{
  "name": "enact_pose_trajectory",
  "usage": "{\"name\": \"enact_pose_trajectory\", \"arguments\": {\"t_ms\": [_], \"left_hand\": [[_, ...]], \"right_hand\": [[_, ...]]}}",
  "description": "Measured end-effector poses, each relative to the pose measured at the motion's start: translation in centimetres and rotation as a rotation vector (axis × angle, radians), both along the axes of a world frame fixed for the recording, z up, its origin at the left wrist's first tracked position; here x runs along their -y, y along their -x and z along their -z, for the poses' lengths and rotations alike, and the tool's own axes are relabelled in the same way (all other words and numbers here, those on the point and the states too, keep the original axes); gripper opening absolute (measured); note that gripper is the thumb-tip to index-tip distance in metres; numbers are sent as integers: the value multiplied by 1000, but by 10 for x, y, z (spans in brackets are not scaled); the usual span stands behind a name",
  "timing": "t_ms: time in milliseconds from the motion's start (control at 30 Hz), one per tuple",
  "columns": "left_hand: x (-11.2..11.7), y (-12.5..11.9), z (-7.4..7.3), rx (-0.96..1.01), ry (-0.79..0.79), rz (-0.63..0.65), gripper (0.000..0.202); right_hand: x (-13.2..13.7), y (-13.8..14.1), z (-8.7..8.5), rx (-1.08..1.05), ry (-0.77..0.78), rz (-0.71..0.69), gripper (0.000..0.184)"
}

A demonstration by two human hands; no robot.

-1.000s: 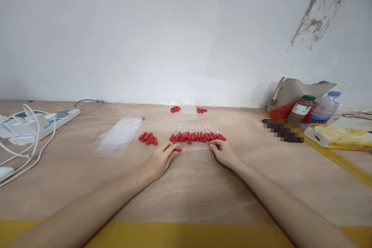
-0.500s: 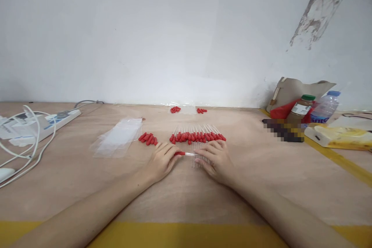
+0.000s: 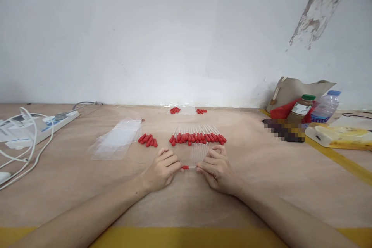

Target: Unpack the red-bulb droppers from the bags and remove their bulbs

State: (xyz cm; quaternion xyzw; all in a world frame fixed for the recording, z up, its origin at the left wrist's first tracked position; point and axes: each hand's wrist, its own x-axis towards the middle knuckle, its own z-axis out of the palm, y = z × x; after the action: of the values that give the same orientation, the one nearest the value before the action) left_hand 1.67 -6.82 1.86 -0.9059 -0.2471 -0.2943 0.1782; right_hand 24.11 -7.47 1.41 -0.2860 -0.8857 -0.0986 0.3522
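Red-bulbed dropper [image 3: 190, 167] lies crosswise, left grip [image 3: 163, 167] pinching bulb [image 3: 185, 167], right grip [image 3: 217, 170] pinching tube [image 3: 192, 167].

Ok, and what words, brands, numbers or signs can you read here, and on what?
"ant", other letters unclear, on the blue-capped plastic bottle.
Green-capped bottle: label print too small to read.
Power strip: any print too blurred.
Held red-bulbed dropper: none visible.

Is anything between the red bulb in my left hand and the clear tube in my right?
Nothing visible is. The left hand holds the red bulb, the right hand the clear tube, and the two meet. The loose tubes lie mostly beyond them.
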Motion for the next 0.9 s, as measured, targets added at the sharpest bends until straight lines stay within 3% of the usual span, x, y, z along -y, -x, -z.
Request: {"name": "enact_pose_trajectory", "arguments": {"t_ms": [133, 267, 400, 567, 633, 733, 900], "left_hand": [[2, 1, 2, -26, -16, 17, 22], [-6, 22, -1, 62, 10, -38, 23], [-19, 48, -26, 389, 74, -275, 19], [-38, 78, -52, 660, 218, -620, 30], [-48, 95, -52, 781, 410, -731, 34], [-59, 115, -43, 902, 709, -776, 40], [-65, 119, -26, 856, 720, -770, 45]], "right_hand": [[0, -3, -3, 18, 13, -13, 22], [-12, -25, -10, -12, 54, 27, 24], [-28, -48, -21, -81, 206, 283, 27], [-27, -45, -18, -65, 427, 468, 37], [-26, -41, -11, -40, 427, 563, 38], [-28, -36, -1, -24, 414, 651, 32], [-30, -26, 5, -18, 434, 652, 26]]}}
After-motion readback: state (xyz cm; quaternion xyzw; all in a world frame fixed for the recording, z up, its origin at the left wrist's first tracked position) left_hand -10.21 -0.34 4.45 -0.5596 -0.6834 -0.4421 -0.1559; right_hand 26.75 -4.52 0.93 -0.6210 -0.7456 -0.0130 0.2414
